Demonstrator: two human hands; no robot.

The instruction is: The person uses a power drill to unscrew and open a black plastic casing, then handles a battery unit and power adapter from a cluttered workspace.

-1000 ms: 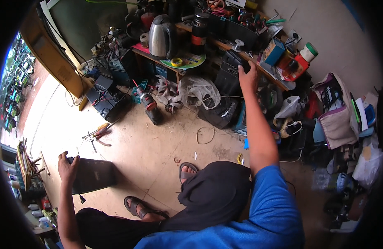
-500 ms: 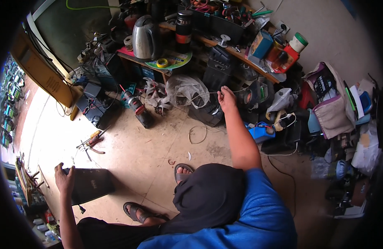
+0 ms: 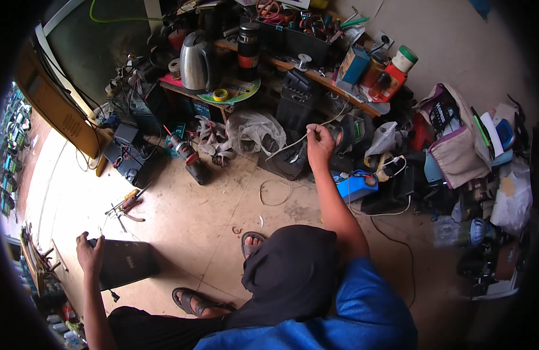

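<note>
Right fingers point(image 3: 312, 132) pinch pale cable point(image 3: 289, 146), slanting up rightward — left fingers point(image 3: 83, 239) touch black box point(image 3: 128, 263), grip unclear.

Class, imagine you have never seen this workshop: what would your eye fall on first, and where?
Probably the shiny metal kettle, standing upright left of centre near the top. Next, the right hand just right of centre, pinching a pale cord, and the left hand at lower left, at one end of a black box on the floor. The red and black drill on the floor below the kettle may also draw the eye.
</note>
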